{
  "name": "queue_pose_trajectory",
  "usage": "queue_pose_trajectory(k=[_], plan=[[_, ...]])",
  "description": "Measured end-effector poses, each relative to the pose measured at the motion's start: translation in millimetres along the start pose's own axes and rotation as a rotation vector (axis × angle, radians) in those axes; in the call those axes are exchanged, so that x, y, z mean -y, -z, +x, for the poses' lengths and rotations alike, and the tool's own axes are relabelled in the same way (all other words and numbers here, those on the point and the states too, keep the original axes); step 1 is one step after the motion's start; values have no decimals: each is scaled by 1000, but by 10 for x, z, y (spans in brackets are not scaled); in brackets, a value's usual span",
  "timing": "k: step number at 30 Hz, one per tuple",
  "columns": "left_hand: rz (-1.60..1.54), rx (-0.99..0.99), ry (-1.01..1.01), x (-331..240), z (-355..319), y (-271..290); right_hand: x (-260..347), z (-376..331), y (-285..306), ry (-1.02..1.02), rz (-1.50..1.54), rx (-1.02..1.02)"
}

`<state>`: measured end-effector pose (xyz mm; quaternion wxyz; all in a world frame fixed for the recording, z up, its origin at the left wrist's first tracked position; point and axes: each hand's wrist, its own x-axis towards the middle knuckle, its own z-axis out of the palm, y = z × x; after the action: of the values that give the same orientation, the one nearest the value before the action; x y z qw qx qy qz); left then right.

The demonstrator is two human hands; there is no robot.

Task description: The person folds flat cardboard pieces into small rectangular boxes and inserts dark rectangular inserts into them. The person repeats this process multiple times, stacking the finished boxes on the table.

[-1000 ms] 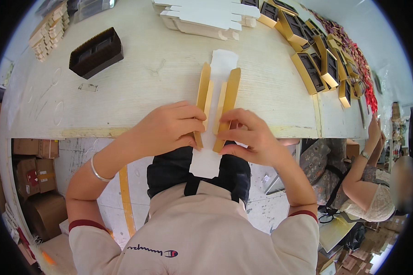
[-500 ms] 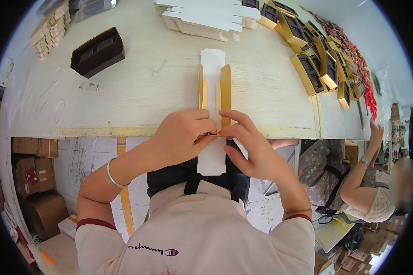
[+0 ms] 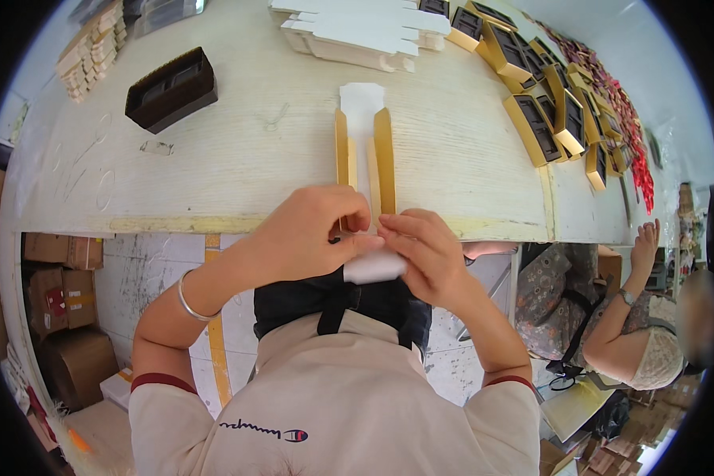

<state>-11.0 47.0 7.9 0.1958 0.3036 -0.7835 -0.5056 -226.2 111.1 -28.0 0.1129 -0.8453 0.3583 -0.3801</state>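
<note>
Head view: left hand [image 3: 309,234], right hand [image 3: 420,250] pinching box blank [image 3: 362,151] at table edge [image 3: 174,224].

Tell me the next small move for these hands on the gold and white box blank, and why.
Probably fold the near white end flap up and in. Both hands, left hand and right hand, pinch the near end of the box blank at the table edge. The gold side walls already stand upright, while the white flap hangs past the edge, unfolded.
</note>
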Motion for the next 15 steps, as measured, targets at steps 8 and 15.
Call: queue_pose_trajectory(k=[8, 15], plan=[[-95, -130, -52, 118, -33, -99, 143, 139, -180, -522, 574, -320], [166, -303, -220, 106, -33, -179, 105, 174, -146, -61, -357, -128]])
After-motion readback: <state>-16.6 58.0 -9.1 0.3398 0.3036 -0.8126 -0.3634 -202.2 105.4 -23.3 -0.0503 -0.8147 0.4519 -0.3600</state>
